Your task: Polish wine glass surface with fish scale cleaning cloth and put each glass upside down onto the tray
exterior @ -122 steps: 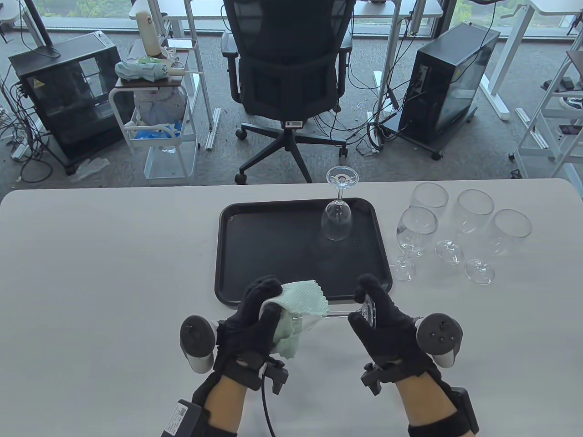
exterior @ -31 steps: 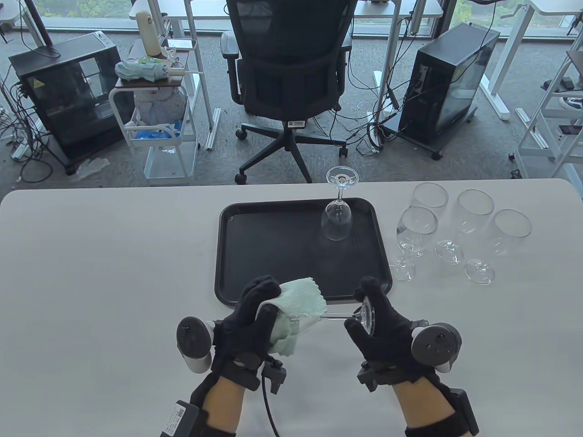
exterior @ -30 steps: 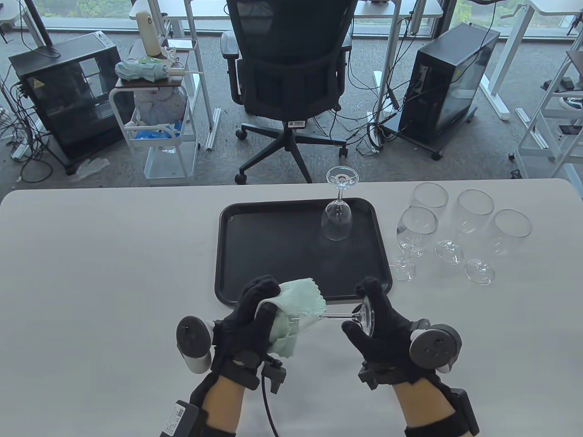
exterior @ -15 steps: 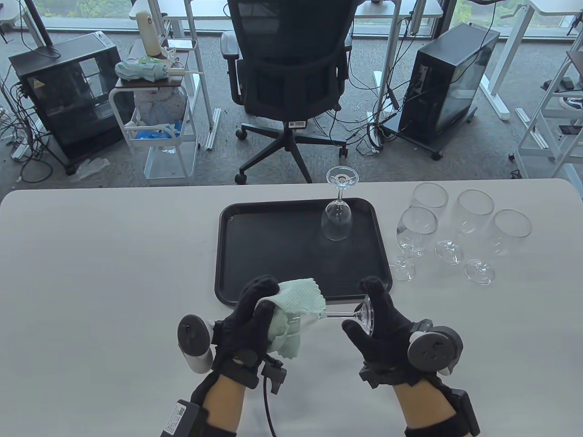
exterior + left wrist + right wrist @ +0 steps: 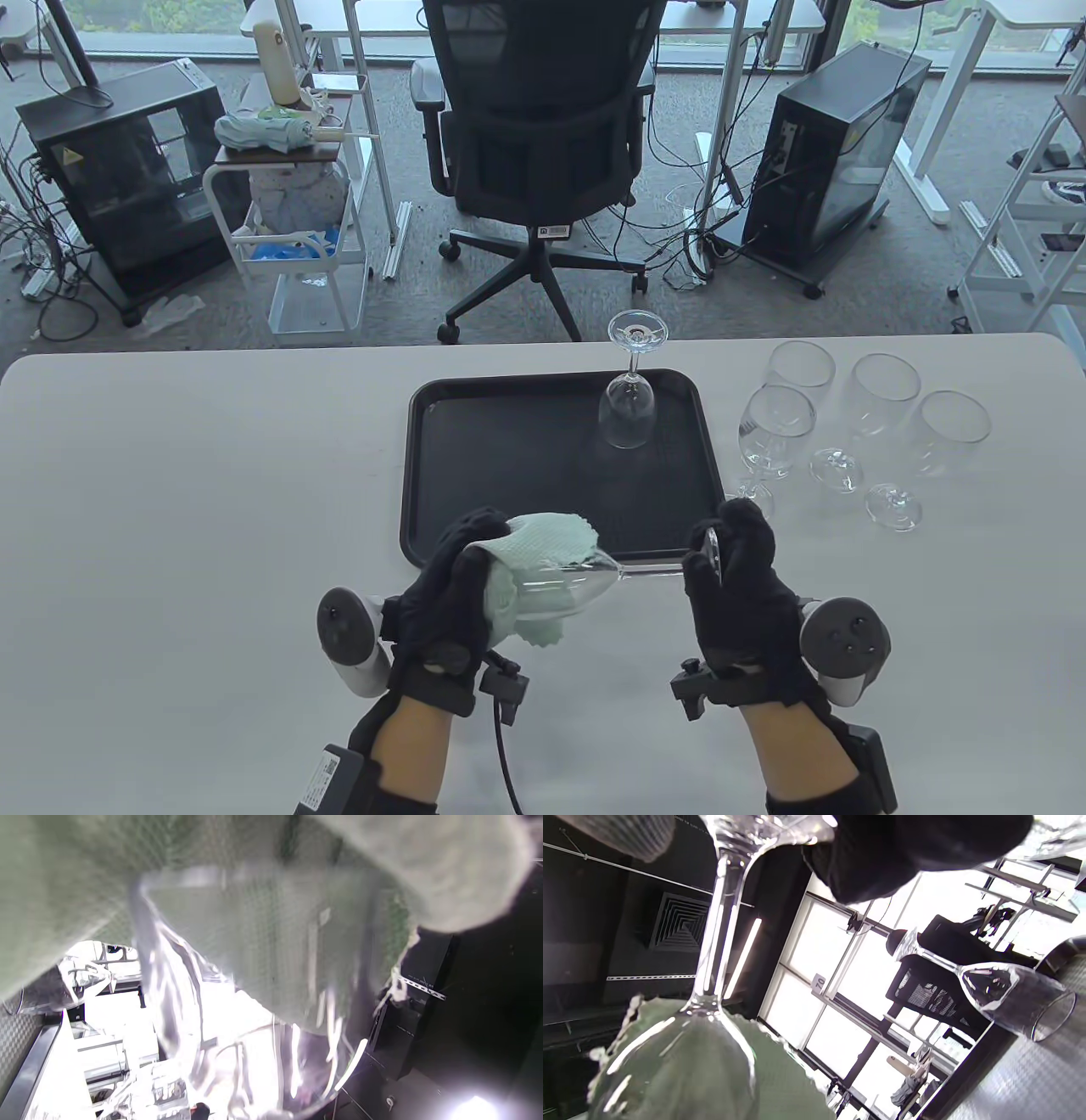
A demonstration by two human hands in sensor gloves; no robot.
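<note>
Wine glass (image 5: pixel 585 576) held sideways, lower centre of table view.
Left hand (image 5: pixel 450 586) wrapping green cloth (image 5: pixel 530 564) around bowl; right hand (image 5: pixel 747 586) pinching foot, fingers curled.

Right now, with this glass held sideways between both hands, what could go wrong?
1. The right hand pinches only the foot of the held wine glass, so twisting against the left hand and its green cloth could snap the thin stem.
2. That grip hovers near the closest upright glass; a swing toward the tray may clip it.
</note>
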